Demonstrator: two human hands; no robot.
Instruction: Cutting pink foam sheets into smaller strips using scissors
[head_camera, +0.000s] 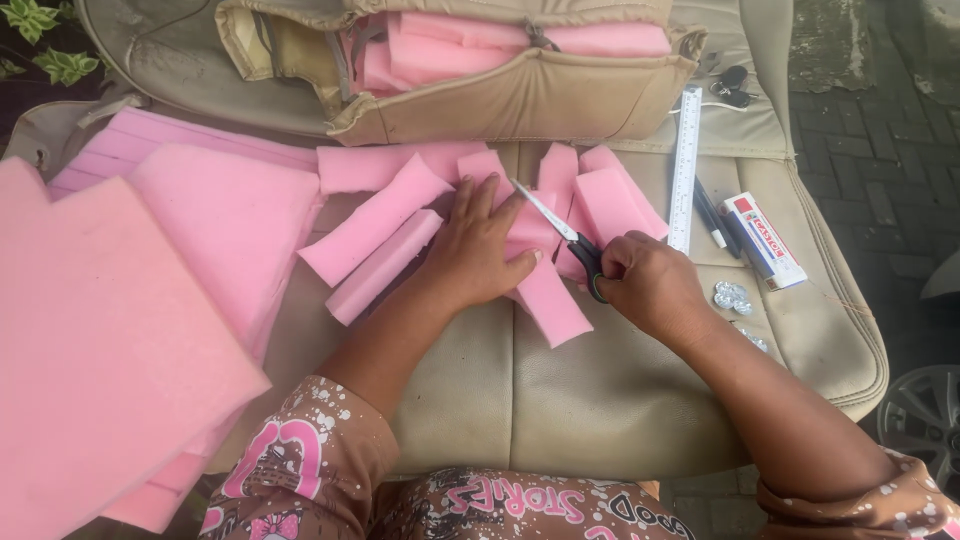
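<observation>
A pink foam strip, lying on the beige seat cushion, is pressed flat by the open left hand while scissors, gripped closed-fisted in the right hand, are positioned for cutting; blade alignment appears required next.

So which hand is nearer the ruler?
Right. The right hand grips the scissors just left of the ruler, near its lower end. The left hand lies flat on the pink foam, farther left.
</observation>
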